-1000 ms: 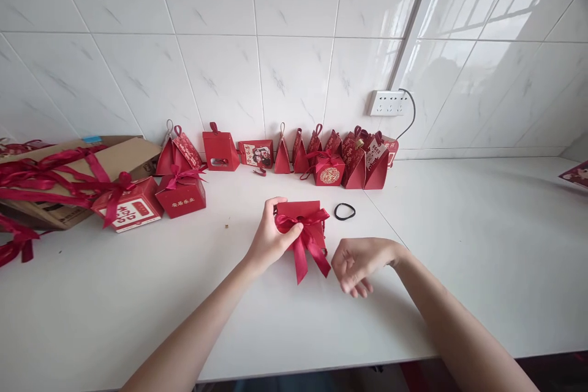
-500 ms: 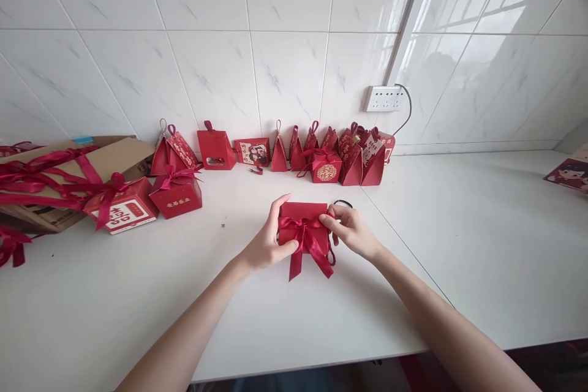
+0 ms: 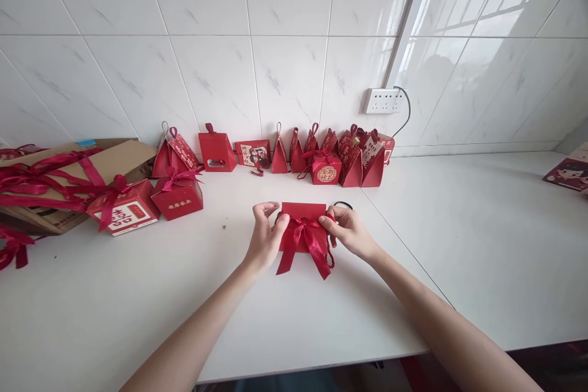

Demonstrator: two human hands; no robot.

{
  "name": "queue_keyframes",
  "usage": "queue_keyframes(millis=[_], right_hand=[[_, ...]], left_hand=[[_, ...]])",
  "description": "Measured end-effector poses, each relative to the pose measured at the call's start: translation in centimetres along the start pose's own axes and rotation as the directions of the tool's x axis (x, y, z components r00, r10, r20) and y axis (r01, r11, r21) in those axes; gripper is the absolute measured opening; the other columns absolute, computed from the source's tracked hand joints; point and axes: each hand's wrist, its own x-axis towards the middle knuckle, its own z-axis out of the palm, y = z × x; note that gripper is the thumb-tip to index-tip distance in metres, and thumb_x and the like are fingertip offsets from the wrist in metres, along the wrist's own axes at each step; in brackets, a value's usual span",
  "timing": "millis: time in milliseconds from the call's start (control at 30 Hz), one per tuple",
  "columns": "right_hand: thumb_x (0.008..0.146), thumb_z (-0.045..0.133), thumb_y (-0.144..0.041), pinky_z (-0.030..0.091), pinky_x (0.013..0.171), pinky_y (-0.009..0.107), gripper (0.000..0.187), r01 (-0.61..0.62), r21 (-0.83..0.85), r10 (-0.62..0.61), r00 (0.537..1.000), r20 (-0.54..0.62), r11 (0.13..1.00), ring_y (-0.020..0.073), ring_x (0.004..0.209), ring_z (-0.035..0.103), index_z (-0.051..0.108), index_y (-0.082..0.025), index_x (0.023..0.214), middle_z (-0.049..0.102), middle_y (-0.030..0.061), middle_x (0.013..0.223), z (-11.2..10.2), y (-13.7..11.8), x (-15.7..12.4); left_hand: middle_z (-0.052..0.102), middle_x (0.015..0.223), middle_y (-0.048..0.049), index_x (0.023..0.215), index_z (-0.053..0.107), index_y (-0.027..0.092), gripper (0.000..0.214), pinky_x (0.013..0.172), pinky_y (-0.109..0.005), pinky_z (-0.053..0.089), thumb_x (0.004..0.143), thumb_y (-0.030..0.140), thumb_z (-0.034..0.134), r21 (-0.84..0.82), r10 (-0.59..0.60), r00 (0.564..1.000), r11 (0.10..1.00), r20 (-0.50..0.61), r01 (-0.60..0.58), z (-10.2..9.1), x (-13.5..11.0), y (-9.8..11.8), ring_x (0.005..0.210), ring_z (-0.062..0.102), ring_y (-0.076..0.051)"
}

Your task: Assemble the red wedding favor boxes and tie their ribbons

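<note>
A small red gift box rests on the white table in front of me. Across its front a glossy red ribbon is tied in a bow, its two tails hanging toward me. My left hand is at the box's left side, thumb and fingers closed on the left loop of the bow. On the opposite side, my right hand pinches the right loop between thumb and fingers. A dark red braided cord shows beside the box's lower right corner.
Several red gift boxes line the tiled wall. At left, a cardboard box draped with red ribbons stands beside two bow-tied boxes. A black loop lies behind my right hand. A power strip hangs on the wall.
My left hand has shifted from gripping the box's left side, thumb low, up to the bow's left loop. The left ribbon tail has swung left. My right hand stays at the right loop.
</note>
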Motion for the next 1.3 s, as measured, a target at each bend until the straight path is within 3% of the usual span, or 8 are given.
queue_keyframes(millis=[133,267,767,900,1033,1133,1200,1300], right_hand=[[0.080,0.061,-0.057,0.045,0.039,0.018,0.048,0.004,0.009,-0.004,1.000,-0.008,1.000,0.0059,0.046,0.048,0.038,-0.019,0.062,0.046,-0.0055,0.059,0.1,0.1,0.1],[0.078,0.061,-0.061,0.045,0.039,0.019,0.050,-0.015,0.016,0.015,1.000,-0.002,1.000,0.0068,0.046,0.050,0.038,-0.019,0.062,0.047,-0.0052,0.058,0.0,-0.2,0.0],[0.074,0.065,-0.062,0.047,0.041,0.023,0.051,-0.119,0.201,0.102,0.990,0.093,0.972,0.0089,0.044,0.052,0.043,-0.018,0.061,0.047,-0.0048,0.054,-0.9,0.1,0.4],[0.075,0.067,-0.057,0.045,0.040,0.023,0.044,-0.068,0.096,0.072,0.997,-0.036,0.993,0.0090,0.045,0.051,0.043,-0.020,0.077,0.051,-0.0047,0.065,-0.8,0.1,0.3],[0.075,0.064,-0.061,0.056,0.069,0.036,0.063,0.021,-0.183,-0.048,0.988,-0.146,0.983,0.0217,0.094,0.062,0.038,-0.027,0.120,0.053,0.0097,0.116,-1.1,0.0,0.0],[0.069,0.065,-0.068,0.042,0.101,0.050,0.086,0.140,-0.289,-0.139,0.990,0.026,0.947,0.0322,0.139,0.027,0.028,-0.029,0.137,0.028,0.0159,0.147,-1.4,-0.1,-0.2],[0.063,0.072,-0.066,0.036,0.105,0.055,0.103,0.173,-0.316,-0.132,0.980,0.146,0.933,0.0350,0.141,0.022,0.018,-0.029,0.144,0.022,0.0174,0.150,-1.4,-0.1,-0.3],[0.066,0.078,-0.044,0.040,0.103,0.055,0.113,0.168,-0.382,-0.088,0.972,0.219,0.909,0.0331,0.129,0.043,0.003,-0.026,0.148,0.036,0.0180,0.140,-1.1,0.1,-0.5]], left_hand=[[0.050,0.086,-0.0013,0.074,0.040,0.022,0.027,0.070,-0.029,0.047,0.083,0.045,0.050,0.267,0.105,0.994,0.959,-0.031,-0.093,0.1,-0.4,1.1,0.077,0.054,-0.015],[0.040,0.061,0.0049,0.067,0.035,0.022,0.030,0.056,-0.024,0.039,0.088,0.042,0.042,0.338,0.057,0.997,0.939,0.043,-0.068,-0.1,-0.7,1.8,0.054,0.041,-0.011],[0.034,0.059,0.0056,0.068,0.034,0.022,0.028,0.051,-0.022,0.033,0.090,0.039,0.040,0.265,0.150,0.987,0.951,0.053,-0.159,0.2,-0.8,0.9,0.051,0.032,-0.010],[0.032,0.058,0.0062,0.067,0.032,0.022,0.030,0.050,-0.022,0.031,0.089,0.040,0.041,0.246,0.125,0.990,0.959,0.066,-0.138,0.2,-0.8,1.1,0.051,0.030,-0.010],[0.031,0.058,0.0064,0.066,0.032,0.022,0.031,0.051,-0.022,0.030,0.089,0.039,0.043,0.241,0.122,0.990,0.961,0.069,-0.135,0.2,-0.7,1.2,0.051,0.030,-0.010],[0.031,0.057,0.0066,0.066,0.033,0.022,0.031,0.051,-0.022,0.030,0.088,0.041,0.044,0.240,0.116,0.991,0.962,0.065,-0.128,0.2,-0.7,1.0,0.051,0.030,-0.010],[0.032,0.057,0.0065,0.066,0.035,0.022,0.031,0.052,-0.022,0.032,0.088,0.041,0.045,0.239,0.109,0.992,0.964,0.057,-0.119,0.2,-0.6,0.9,0.051,0.032,-0.010],[0.040,0.060,0.0051,0.069,0.040,0.021,0.029,0.055,-0.023,0.037,0.088,0.042,0.046,0.219,0.099,0.995,0.970,0.017,-0.101,0.2,-0.5,0.9,0.055,0.041,-0.011]])
